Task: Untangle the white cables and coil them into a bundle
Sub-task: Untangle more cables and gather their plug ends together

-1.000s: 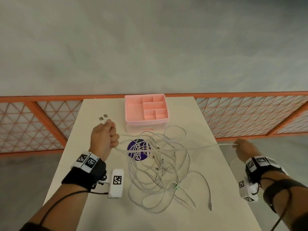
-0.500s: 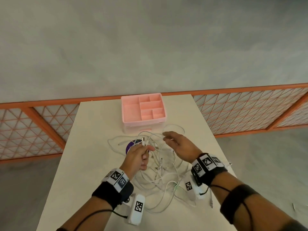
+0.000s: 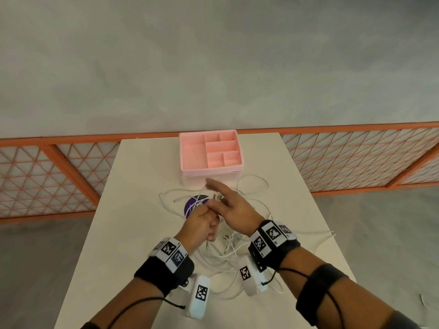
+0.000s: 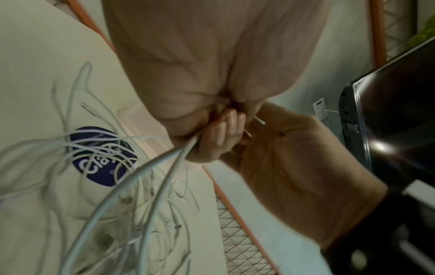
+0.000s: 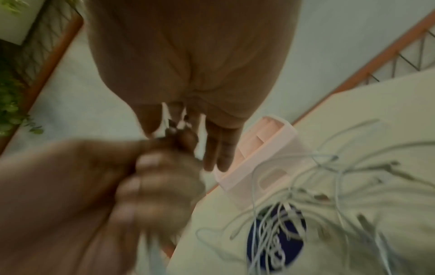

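Observation:
A tangle of white cables point(image 3: 237, 248) lies on the cream table point(image 3: 142, 210), in front of me. My left hand point(image 3: 206, 219) is curled round two strands of white cable point(image 4: 164, 161), and their connector ends point(image 3: 217, 198) stick out above the fist. My right hand point(image 3: 223, 195) is right beside it with fingers point(image 5: 219, 148) straight, pointing at the pink box; its palm point(image 4: 294, 167) faces the connector ends. Whether the right thumb touches them is hidden. The right wrist view is blurred; it shows my left fist point(image 5: 153, 182) holding the ends.
A pink compartment box point(image 3: 211, 170) stands at the table's far end, just past the hands. A round purple sticker point(image 3: 192, 206) lies under cable loops. One cable end point(image 3: 330, 233) reaches the right table edge. An orange mesh fence point(image 3: 59, 174) runs behind.
One second ago my hands were far apart, pulling a cable taut. Both have come together over the tangle, and the right hand has let go and reached forward past the left fist.

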A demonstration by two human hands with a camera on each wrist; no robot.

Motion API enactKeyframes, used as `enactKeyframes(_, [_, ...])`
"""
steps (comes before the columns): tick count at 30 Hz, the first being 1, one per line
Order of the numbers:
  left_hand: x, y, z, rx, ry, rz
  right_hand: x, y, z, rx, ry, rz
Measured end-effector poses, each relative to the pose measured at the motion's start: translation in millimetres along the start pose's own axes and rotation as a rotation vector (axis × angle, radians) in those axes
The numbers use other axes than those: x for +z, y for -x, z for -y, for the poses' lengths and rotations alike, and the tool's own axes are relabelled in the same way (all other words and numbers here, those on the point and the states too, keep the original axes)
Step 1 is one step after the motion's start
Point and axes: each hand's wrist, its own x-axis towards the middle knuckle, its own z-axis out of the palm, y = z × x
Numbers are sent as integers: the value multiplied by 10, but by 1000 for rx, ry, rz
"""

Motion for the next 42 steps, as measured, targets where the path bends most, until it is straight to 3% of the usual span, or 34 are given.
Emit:
enactKeyframes(4, [0, -95, -185, 106, 346, -109, 175, 164, -53, 135, -198, 120])
enactKeyframes(8, [-236, -231, -244, 122, 534, -193, -36, 373, -314, 122, 276, 232])
enactKeyframes(11, [-496, -264, -204, 98, 532, -287, -448, 564, -677, 205, 450, 238])
enactKeyframes(14, [-707, -250, -136, 54, 553, -320, -931, 849, -1007, 388, 546, 141])
enactKeyframes(18, [-674, -219, -19, -41, 536, -251, -1342, 1155, -1230, 587, 518, -103])
enactKeyframes(20, [-548, -209, 30, -96, 466, -203, -1409, 1207, -1268, 674, 550, -143])
enactKeyframes(26, [-334, -163, 86, -215, 248, -90, -1265, 1408, -1455, 998, 732, 207])
enactKeyframes(28, [-312, -148, 93, -229, 215, -88, -1193, 1353, -1501, 958, 833, 203])
enactKeyframes(30, [-298, -140, 102, -232, 201, -90, -1129, 1227, -1438, 832, 874, 110])
enactKeyframes(32, [-276, -136, 110, -232, 185, -95, -1008, 1073, -1324, 692, 844, 24])
enactKeyframes(34, [-253, -126, 117, -224, 171, -100, -804, 891, -1208, 625, 777, 28])
enactKeyframes(39, [-233, -76, 71, -193, 129, -116, -281, 652, -1256, 704, 732, 164])
enactKeyframes(42, [-265, -41, 22, -169, 114, -126, -205, 621, -1256, 681, 712, 137])
